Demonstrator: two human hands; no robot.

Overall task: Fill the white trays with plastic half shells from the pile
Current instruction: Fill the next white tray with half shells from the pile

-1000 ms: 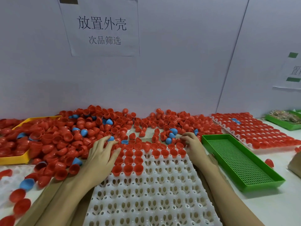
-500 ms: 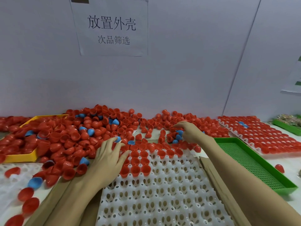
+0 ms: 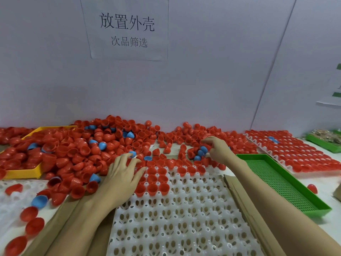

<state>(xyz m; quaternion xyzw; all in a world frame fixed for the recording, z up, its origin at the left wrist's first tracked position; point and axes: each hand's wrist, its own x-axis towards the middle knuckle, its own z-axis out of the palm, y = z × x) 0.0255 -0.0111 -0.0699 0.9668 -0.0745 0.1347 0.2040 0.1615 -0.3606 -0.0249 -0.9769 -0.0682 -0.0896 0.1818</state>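
Reaching into the pile of red plastic half shells (image 3: 103, 145), the right hand (image 3: 218, 148) curls over one; the white moulded tray (image 3: 184, 215) lies nearer, beside the flat, relaxed left hand (image 3: 122, 177).

The left hand (image 3: 122, 174) lies palm down with the fingers spread and nearly straight, pointing to the far side. The right hand (image 3: 218, 147) is stretched farther away, its fingers curled downward, the bare forearm running back to the near right.
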